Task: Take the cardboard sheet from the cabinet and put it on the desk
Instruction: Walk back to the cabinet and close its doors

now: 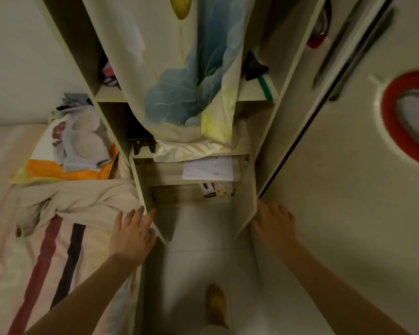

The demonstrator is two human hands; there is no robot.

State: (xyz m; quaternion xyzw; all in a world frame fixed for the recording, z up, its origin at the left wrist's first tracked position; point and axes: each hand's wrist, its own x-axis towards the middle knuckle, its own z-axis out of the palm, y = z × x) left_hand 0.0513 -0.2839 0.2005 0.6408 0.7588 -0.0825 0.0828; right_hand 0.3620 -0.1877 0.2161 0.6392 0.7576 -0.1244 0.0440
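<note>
The tall pale cabinet (261, 131) stands in front of me with its two low doors swung out. My left hand (131, 234) lies flat against the left door (143, 189), fingers spread near its edge. My right hand (275, 222) rests with loose fingers on the edge of the right door (246, 204). Neither hand holds anything. Inside the low compartment a flat tan sheet or shelf (165, 171) shows under a white paper (208, 168); I cannot tell whether it is the cardboard. Small boxes (213, 189) sit below it.
A flower-print cloth (191, 81) hangs over the upper shelves. A bed (34, 250) with a striped sheet, a beige blanket and piled clothes (82, 141) is tight against the cabinet's left. A pale door with a red ring (397, 122) is on the right. My slippered foot (217, 303) stands on the narrow floor.
</note>
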